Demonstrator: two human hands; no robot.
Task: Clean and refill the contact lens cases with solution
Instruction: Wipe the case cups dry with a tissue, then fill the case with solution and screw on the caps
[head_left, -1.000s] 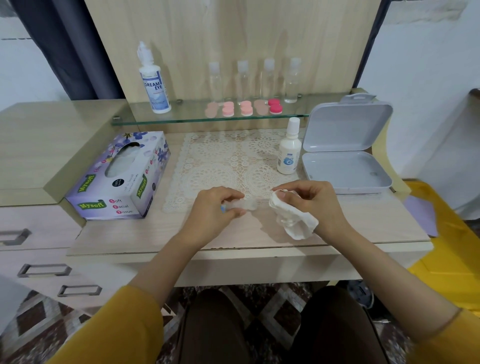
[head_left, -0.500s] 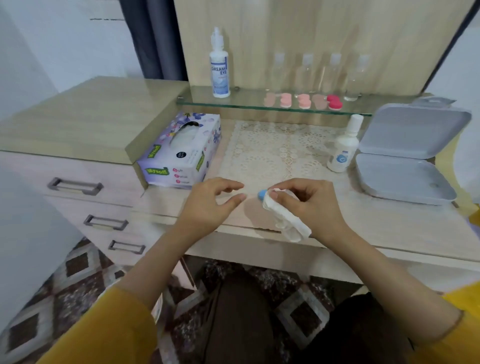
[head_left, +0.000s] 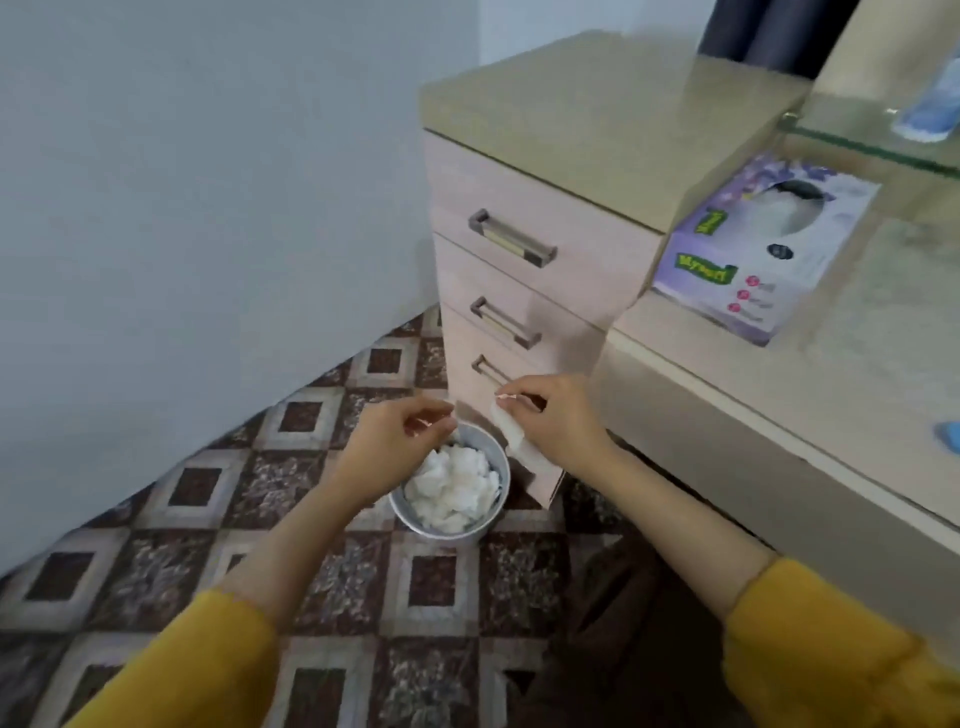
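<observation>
Left hand: my left hand (head_left: 397, 441) hangs over the near-left edge of the bin, thumb tip meeting the curled forefinger. There is a faint pale glint at the tips, but it is too blurred to tell whether I am pinching anything.
Bin: the small grey bin (head_left: 457, 538) stands on the patterned floor against the foot of the drawer unit (head_left: 519, 291), heaped almost to the rim with crumpled white tissues (head_left: 457, 488).
Used tissue: the tissue (head_left: 511, 436) dangles from my right palm, just over the bin's far-right rim.
Right hand: my right hand (head_left: 556, 423) is curled round the tissue. Thumb and forefinger also nip something small and pale, possibly the lens case, though I cannot say for sure.
Step in hand: I judge this to be binning the tissue after wiping.
Doing it well: move the right hand inward until the tissue hangs over the heap's middle, then loosen only the lower fingers and keep the fingertip pinch firm, so that nothing small goes in with it.
Risk: the pile is high, so a drop near the rim will likely slide onto the floor.
Desk: the tissue box (head_left: 753, 254) sits on the desk (head_left: 779, 395) to the right for a fresh sheet. A small blue piece (head_left: 948, 436) lies at the far right edge, too cropped to identify.
</observation>
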